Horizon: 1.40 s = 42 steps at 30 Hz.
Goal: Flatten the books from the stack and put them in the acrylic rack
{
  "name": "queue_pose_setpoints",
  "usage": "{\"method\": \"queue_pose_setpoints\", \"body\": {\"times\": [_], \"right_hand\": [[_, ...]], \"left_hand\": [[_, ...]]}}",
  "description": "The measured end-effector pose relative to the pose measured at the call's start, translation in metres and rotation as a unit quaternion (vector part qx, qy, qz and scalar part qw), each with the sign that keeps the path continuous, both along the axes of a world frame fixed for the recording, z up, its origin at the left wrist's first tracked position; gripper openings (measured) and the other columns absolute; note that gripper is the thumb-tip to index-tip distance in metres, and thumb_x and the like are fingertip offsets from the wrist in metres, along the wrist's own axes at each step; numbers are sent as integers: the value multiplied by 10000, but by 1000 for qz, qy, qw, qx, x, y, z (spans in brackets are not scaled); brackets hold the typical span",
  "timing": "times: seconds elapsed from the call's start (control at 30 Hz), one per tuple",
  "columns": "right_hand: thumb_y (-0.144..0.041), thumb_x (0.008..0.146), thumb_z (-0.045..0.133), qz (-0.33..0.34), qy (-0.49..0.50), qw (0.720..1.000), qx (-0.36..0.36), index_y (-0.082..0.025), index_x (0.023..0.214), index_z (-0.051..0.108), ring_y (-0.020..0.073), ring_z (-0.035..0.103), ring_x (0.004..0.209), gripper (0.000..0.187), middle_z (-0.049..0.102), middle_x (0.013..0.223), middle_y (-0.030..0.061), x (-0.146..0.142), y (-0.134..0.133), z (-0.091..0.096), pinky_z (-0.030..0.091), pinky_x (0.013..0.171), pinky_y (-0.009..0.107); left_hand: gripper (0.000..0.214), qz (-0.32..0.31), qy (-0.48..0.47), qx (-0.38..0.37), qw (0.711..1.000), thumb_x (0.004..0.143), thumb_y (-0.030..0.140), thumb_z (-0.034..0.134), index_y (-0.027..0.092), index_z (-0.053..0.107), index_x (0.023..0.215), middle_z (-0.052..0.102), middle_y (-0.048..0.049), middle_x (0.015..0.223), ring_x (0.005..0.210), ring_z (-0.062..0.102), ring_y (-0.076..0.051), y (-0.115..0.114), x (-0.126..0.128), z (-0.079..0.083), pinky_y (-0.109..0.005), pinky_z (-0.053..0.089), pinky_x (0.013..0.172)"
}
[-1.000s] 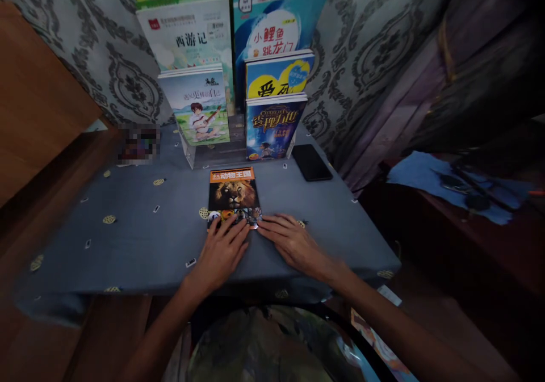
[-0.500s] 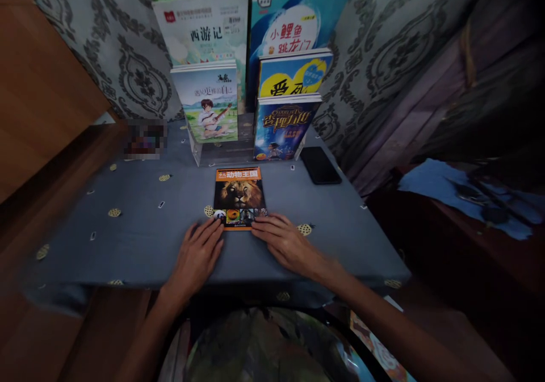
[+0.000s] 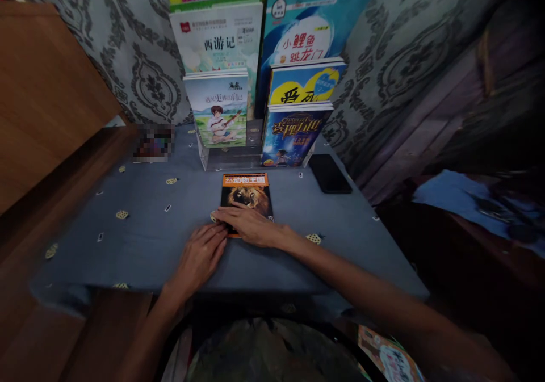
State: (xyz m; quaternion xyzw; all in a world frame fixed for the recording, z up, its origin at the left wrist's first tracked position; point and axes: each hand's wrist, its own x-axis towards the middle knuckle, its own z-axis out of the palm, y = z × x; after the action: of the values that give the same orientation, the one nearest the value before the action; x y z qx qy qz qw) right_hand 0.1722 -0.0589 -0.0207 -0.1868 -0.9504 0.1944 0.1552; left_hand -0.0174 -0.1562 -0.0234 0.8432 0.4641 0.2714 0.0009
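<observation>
A small book [image 3: 247, 192] with a lion on its dark cover and an orange title band lies flat on the cloth-covered table [image 3: 140, 240]. My right hand [image 3: 253, 223] reaches across the lower half of the cover, palm down with fingers stretched toward the left edge, hiding the small pictures there. At the book's lower left corner rests my left hand [image 3: 204, 251], its fingers extended and lying flat. The right fingertips come close to the left fingers; whether they touch I cannot tell.
Behind the book, a clear stand [image 3: 232, 159] holds several upright children's books [image 3: 223, 109]. A black phone [image 3: 330, 173] lies to its right. At the back left sits a blurred-out item [image 3: 153, 143]. A wooden panel [image 3: 51, 98] stands at left, patterned curtains [image 3: 157, 75] behind.
My right hand has moved left from the book's lower right corner onto its cover. My left hand stays by the lower left corner. The whole view has shifted slightly.
</observation>
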Motion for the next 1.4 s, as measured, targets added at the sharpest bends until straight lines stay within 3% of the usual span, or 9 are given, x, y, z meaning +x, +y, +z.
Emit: {"method": "queue_pose_setpoints", "body": {"times": [0.33,0.47,0.73,0.87,1.0,1.1,1.23,1.33,1.4], "right_hand": [[-165,990,443,-123,-19,992,28,-180,1481,468,216,434,1446,492,503,1532,120,-4,60,-9,360,1202,450],[-201,1001,434,-161,-43,985,51,-155,1472,476,234,380,1478,475,467,1556,135,-5,51,-6,292,1227,492],[-347,1013,449,-374,-61,924,53,-99,1423,506,357,317,1495,482,421,1563,221,17,13,-8,262,1188,585],[-384,992,477,-411,-38,910,45,-112,1429,499,378,337,1478,515,407,1558,234,31,5,-18,310,1165,571],[-359,983,478,-404,-22,914,33,-109,1425,512,391,341,1470,509,404,1561,229,34,6,-25,313,1170,573],[-330,968,493,-404,3,915,27,-130,1411,533,390,337,1467,488,412,1560,208,35,8,-27,313,1170,589],[-300,952,501,-390,62,919,22,-152,1400,542,356,413,1411,473,451,1518,196,40,12,-29,355,1155,570],[-273,948,486,-369,116,922,14,-196,1407,536,314,468,1363,469,480,1488,156,44,14,-30,385,1151,532],[-282,954,471,-363,156,919,2,-200,1446,496,303,442,1394,500,458,1512,148,45,15,-33,374,1167,523]], "left_hand": [[274,0,-45,-8,999,1003,210,488,188,706,1168,735,-101,1188,1124,671,-240,2,2,1,-440,545,977],[268,3,-53,-40,998,1009,219,477,176,711,1131,734,-99,1119,1045,662,-226,9,6,8,-416,545,951],[247,53,-39,-73,995,994,250,470,194,690,1090,668,-121,1196,1120,604,-257,38,9,8,-461,491,1008],[340,85,-60,-90,991,939,281,545,186,612,1259,603,-161,1355,1328,498,-330,63,9,-4,-549,403,1103],[460,68,-161,-139,975,900,301,594,192,554,1345,650,-148,1290,1222,583,-313,86,13,-7,-506,437,1068],[513,97,-326,-193,920,841,308,674,202,558,1330,711,-110,1121,1013,671,-259,102,16,-5,-419,513,956],[502,156,-562,-280,763,751,258,745,206,592,1227,727,-23,891,786,694,-183,120,23,-4,-296,553,751],[381,114,-638,-377,662,687,222,781,156,669,1045,743,-39,818,712,700,-181,126,32,-1,-289,561,712],[335,58,-650,-415,634,663,200,802,127,698,973,761,-73,838,742,719,-198,127,35,3,-303,573,755]]}}
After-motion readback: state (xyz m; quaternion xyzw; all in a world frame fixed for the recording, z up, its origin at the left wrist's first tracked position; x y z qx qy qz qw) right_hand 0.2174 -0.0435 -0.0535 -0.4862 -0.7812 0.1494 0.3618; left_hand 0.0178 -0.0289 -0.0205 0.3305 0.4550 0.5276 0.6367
